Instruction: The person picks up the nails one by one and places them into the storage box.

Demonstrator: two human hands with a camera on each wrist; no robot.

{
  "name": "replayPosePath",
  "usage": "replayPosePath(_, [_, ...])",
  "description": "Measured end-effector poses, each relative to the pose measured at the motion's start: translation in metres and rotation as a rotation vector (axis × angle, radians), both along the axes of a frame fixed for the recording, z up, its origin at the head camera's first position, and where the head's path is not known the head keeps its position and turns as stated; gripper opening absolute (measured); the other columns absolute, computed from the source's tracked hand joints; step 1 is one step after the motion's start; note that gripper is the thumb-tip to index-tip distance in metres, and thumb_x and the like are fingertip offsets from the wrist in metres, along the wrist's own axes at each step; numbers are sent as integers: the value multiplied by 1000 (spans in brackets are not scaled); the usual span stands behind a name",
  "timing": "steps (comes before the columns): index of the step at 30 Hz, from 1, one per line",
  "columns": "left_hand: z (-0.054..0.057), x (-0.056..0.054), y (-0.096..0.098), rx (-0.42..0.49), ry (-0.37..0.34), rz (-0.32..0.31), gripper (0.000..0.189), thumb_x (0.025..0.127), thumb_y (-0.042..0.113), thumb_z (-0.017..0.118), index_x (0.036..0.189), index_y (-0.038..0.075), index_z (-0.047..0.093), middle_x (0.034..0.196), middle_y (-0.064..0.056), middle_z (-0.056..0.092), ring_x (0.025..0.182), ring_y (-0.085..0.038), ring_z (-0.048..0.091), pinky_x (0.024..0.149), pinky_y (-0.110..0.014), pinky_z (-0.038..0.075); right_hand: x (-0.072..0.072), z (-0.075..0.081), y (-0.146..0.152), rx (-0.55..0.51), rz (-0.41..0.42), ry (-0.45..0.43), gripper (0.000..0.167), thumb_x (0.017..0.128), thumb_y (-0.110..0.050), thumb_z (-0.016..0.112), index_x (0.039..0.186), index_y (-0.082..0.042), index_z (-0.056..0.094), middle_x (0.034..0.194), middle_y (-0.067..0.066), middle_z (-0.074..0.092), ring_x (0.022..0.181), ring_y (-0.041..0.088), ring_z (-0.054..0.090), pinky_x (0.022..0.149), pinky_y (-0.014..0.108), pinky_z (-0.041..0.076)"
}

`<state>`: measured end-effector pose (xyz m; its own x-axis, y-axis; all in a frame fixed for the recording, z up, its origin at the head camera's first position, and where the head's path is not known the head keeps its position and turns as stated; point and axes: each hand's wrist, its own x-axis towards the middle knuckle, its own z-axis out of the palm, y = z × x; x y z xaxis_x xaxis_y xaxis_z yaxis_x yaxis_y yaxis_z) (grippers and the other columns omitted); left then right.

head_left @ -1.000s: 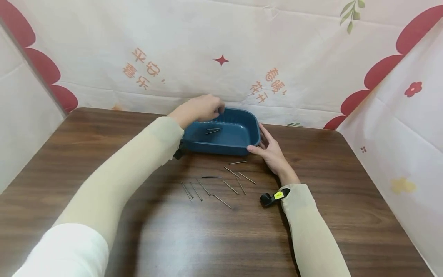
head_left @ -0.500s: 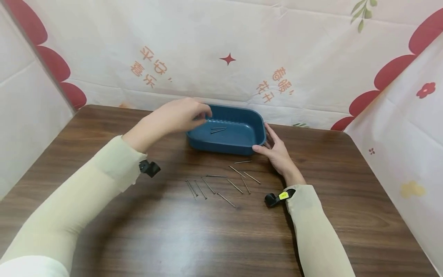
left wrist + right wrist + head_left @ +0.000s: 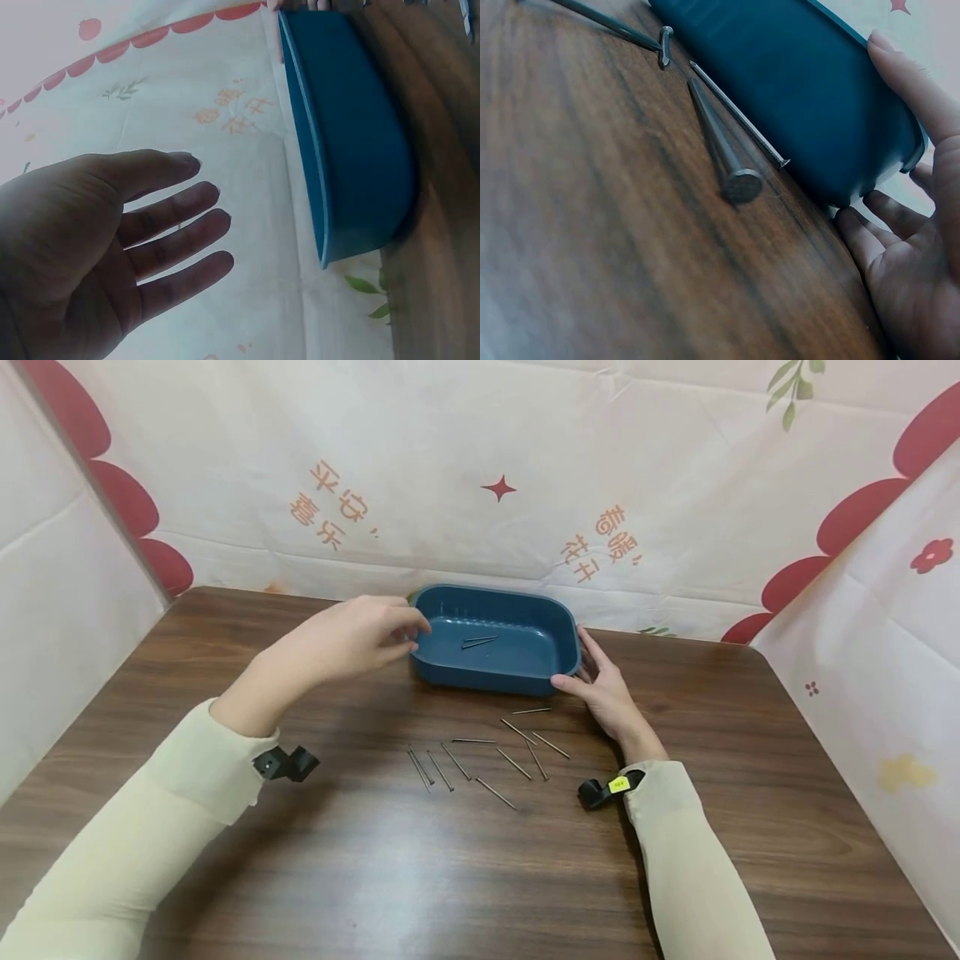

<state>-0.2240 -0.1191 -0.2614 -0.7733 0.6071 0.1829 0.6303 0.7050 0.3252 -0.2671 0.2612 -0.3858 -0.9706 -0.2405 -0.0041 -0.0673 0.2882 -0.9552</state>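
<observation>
The long blue plastic tub (image 3: pixel 487 680) is held at one end

We see the tub standing on the brown wooden-looking table (image 3: pixel 360 877), just in front of the white cloth with red and orange prints (image 3: pixel 420 468); the right hand (image 3: pixel 600 693) grips its right end, thumb on the near corner and fingers round the outside, with gaps between some of them; we think this stops the tub from sliding; the left hand (image 3: pixel 360 635) hangs beside the tub's left end, its fingers spread and the thumb apart, and we see it pinching nothing; two thin grey metal nails (image 3: pixel 477 644) lie on the tub's floor, where its walls likely stop them rolling away; more loose grey metal nails (image 3: pixel 513 763) lie on the near side of the tub; they are flat, we guess, because they are too thin to stand up.
</observation>
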Motion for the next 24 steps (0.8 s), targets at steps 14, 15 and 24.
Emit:
replayPosePath(14, [-34, 25, -3, 38, -99, -78, 28, 87, 2, 68, 113, 12, 73, 107, -1, 73, 95, -16, 69, 85, -36, 57, -1, -2, 0, -13, 15, 15, 88, 96, -10, 66, 163, -34, 13, 169, 8, 22, 156, 28, 25, 118, 31, 37])
replayPosePath(15, [-35, 26, -2, 34, -108, -82, 29, 86, 2, 68, 112, 13, 73, 108, 0, 73, 95, -16, 69, 85, -36, 57, -1, -2, 0, -11, 13, 16, 88, 96, -11, 66, 163, -34, 13, 169, 8, 22, 156, 28, 25, 119, 33, 36])
replayPosePath(24, [-42, 29, 1, -25, -189, -126, 30, 86, 5, 69, 113, 15, 73, 110, -2, 73, 97, -16, 68, 86, -37, 56, -2, -1, 0, -13, 6, 21, 88, 96, -11, 67, 162, -36, 14, 168, 8, 23, 155, 28, 27, 112, 21, 41])
